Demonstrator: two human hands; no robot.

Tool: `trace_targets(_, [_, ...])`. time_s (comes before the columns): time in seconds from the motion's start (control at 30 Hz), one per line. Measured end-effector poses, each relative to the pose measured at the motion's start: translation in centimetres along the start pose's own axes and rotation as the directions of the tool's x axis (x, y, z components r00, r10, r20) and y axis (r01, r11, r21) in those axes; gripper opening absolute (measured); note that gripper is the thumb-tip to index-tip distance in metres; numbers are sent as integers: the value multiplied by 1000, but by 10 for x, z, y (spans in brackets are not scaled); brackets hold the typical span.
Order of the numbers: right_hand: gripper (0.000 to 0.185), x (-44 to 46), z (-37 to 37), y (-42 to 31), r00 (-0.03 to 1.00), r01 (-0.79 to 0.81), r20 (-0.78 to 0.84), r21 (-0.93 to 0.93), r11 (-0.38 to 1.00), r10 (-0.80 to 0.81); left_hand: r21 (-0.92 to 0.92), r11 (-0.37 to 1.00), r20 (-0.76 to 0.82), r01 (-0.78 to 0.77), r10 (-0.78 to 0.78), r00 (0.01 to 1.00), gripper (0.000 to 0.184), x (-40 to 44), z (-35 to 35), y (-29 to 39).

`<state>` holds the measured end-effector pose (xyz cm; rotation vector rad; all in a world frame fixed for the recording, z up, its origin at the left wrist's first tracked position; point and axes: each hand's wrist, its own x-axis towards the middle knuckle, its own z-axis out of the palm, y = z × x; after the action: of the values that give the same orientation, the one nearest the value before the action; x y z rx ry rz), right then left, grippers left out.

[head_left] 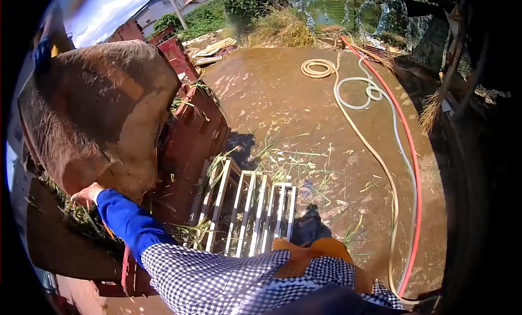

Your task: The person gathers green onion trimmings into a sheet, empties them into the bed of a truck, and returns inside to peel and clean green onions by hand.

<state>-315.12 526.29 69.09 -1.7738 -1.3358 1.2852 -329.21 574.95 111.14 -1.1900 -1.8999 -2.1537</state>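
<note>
The brown sheet (103, 108) extends up and beyond the fingers. White slatted frames (247, 211) are located to their right. 1 sheet edge is grasped by the left hand (86, 195); the right hand's state cannot be told. Even tension is advised.

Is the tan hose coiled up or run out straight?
Partly coiled: the tan hose lies in loops farther off and trails across the ground nearer.
</note>
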Motion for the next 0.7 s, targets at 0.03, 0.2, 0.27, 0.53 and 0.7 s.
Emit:
trace_targets(0.03, [36, -16, -1, 13, 993, -70, -92, 5, 998, 71, -110, 992, 58, -68, 75, 996, 90, -15, 6, 3])
trace_targets(0.2, [36, -226, -21, 136, 458, -793, -412, 210, 572, 787, -522, 851, 455, 54, 224, 862, 81, -143, 29, 19])
trace_targets(0.27, [36, -297, -10, 148, 206, -861, -397, 361, 359, 894, -578, 776, 639, 250, 240, 731, 77, -199, 24, 26])
trace_targets(0.53, [36, -331, 28, 145, 241, -699, -388, 566, 436, 890, 151, 445, 891, 883, 325, -316, 63, -434, -24, 66])
trace_targets(0.7, [36, -362, 56, 179, 272, -580, -433, 639, 505, 859, 187, 533, 638, 825, 573, -515, 55, -578, -80, 144])
